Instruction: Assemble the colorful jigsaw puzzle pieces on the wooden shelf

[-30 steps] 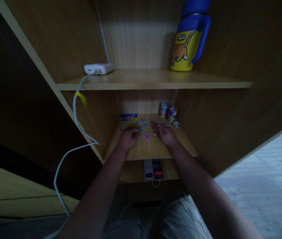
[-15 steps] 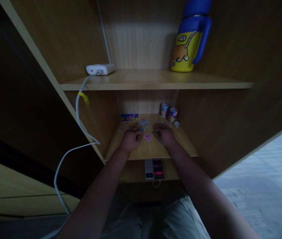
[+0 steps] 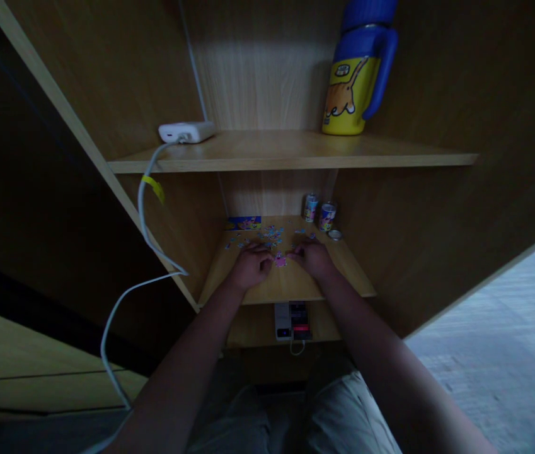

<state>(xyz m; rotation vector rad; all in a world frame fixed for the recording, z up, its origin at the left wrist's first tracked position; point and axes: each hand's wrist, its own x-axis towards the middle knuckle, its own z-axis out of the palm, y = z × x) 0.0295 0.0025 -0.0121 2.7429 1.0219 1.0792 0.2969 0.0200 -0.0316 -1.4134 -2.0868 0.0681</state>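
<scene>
A small cluster of joined pink jigsaw pieces (image 3: 280,260) lies on the lower shelf between my hands. My left hand (image 3: 251,265) is closed, its fingers curled and their tips at the cluster's left edge. From the other side, my right hand (image 3: 313,258) pinches at the right edge, thumb and index finger pressed together. Any single piece within the fingers is too small to make out. Just beyond the hands spreads a pile of loose jigsaw pieces (image 3: 271,234). A few more lie scattered left and right of it.
A picture card (image 3: 244,223) lies at the back left. Two printed tins (image 3: 311,208) (image 3: 327,216) and a round lid (image 3: 334,235) occupy the back right. Overhead, the upper shelf (image 3: 267,151) bears a white charger (image 3: 186,132) with a hanging cable (image 3: 142,217) and a blue-yellow bottle (image 3: 350,82).
Both hands have drawn closer together, so their fingertips now meet the pink cluster's sides. The view has shifted slightly.
</scene>
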